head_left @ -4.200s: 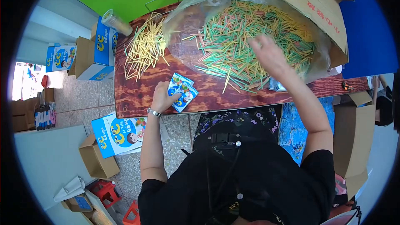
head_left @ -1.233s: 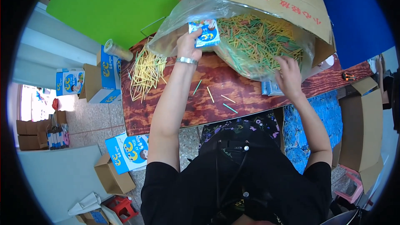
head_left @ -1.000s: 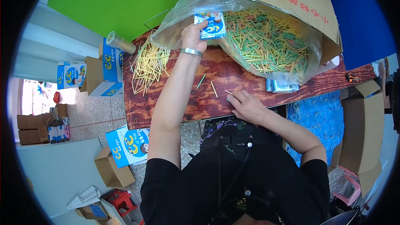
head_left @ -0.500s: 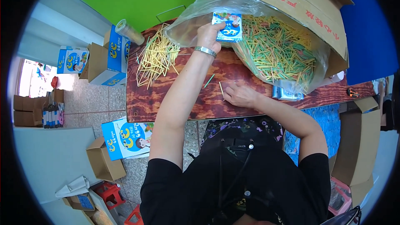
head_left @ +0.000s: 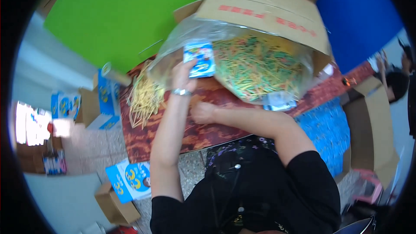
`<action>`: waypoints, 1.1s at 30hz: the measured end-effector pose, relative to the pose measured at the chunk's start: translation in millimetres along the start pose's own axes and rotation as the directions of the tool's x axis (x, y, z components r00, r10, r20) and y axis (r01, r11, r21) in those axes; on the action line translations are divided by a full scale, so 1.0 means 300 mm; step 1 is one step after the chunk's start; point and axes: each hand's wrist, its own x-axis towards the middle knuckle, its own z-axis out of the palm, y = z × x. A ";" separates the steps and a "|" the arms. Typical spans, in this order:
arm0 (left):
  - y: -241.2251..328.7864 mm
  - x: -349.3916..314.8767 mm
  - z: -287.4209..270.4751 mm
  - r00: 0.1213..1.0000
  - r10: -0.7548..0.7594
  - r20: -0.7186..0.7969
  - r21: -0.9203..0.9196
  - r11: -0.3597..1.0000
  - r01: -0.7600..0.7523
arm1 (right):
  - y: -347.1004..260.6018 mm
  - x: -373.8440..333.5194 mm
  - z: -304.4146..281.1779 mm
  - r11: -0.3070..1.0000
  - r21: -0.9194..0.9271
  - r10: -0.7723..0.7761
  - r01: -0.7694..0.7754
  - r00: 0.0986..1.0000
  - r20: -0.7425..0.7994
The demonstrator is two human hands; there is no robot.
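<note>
My left hand (head_left: 182, 77) grips a small blue-and-white packet (head_left: 202, 60), held up above the table in front of the clear plastic bag (head_left: 173, 56). Below it, my right hand (head_left: 202, 112) is curled close to the tabletop beside my left forearm; what its fingers hold, if anything, is blurred. Many thin yellow, green and pink sticks (head_left: 255, 67) fill the bag, which spills from a tipped cardboard carton (head_left: 268, 13). A heap of pale yellow sticks (head_left: 145, 97) lies to the left of my left wrist.
More small packets (head_left: 279, 101) lie by the bag's near edge on the red-brown table (head_left: 186, 141). A clear cylindrical tub (head_left: 116, 76) and blue-and-white boxes (head_left: 104, 99) stand at the left. An open carton (head_left: 368, 125) is at the right, near blue material (head_left: 323, 130). Another person (head_left: 396, 84) shows far right.
The whole view has shifted and blurred. My right hand has drawn left, close to my left forearm. Two loose sticks that lay beside it no longer show. My left hand keeps the packet.
</note>
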 end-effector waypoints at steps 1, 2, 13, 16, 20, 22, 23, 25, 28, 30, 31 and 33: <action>0.004 -0.002 -0.003 0.999 -0.015 0.041 -0.012 1.000 0.016 | 0.003 0.009 0.009 0.998 0.057 -0.002 0.004 1.000 -0.024; 0.008 -0.007 0.003 0.999 -0.030 0.017 -0.013 0.999 0.030 | 0.003 0.010 0.021 0.999 0.041 -0.006 0.011 0.993 -0.117; 0.030 -0.007 -0.165 0.995 -0.097 -0.022 0.025 0.995 0.098 | -0.019 -0.256 -0.385 0.962 0.235 0.168 -0.140 0.980 -0.102; 0.004 -0.023 -0.069 0.994 -0.106 -0.017 0.003 0.994 0.106 | 0.109 -0.507 -0.562 0.842 0.356 0.496 -0.405 0.841 -0.218; 0.000 -0.072 -0.021 0.995 -0.095 0.006 -0.043 0.995 0.096 | 0.297 -0.757 -0.623 0.460 -0.212 0.721 -0.862 0.502 -0.478; 0.017 -0.078 -0.060 0.993 -0.100 0.060 -0.043 0.994 0.103 | 0.234 -0.748 -0.569 0.645 -0.087 0.673 -0.759 0.619 -0.405; 0.025 -0.073 -0.089 0.991 -0.121 0.058 -0.048 0.991 0.124 | 0.178 -0.724 -0.532 0.773 0.038 0.606 -0.633 0.719 -0.340; 0.026 -0.084 -0.040 0.993 -0.112 0.036 -0.017 0.993 0.113 | 0.056 -0.701 -0.433 0.921 0.168 0.369 -0.351 0.925 -0.095; 0.006 -0.051 -0.007 0.995 -0.097 -0.015 -0.019 0.995 0.097 | -0.114 -0.548 -0.281 0.948 0.212 0.290 -0.239 0.922 -0.256; -0.007 -0.049 0.009 0.996 -0.082 -0.033 -0.024 0.996 0.081 | -0.157 -0.407 -0.198 0.911 0.197 0.409 -0.362 0.854 -0.320; -0.011 -0.043 -0.011 0.996 -0.091 -0.016 -0.036 0.995 0.090 | -0.163 -0.334 -0.151 0.891 0.161 0.454 -0.425 0.805 -0.382; 0.001 -0.075 -0.019 0.993 -0.117 0.015 -0.069 0.991 0.118 | -0.170 -0.245 -0.046 0.883 0.082 0.470 -0.463 0.860 -0.199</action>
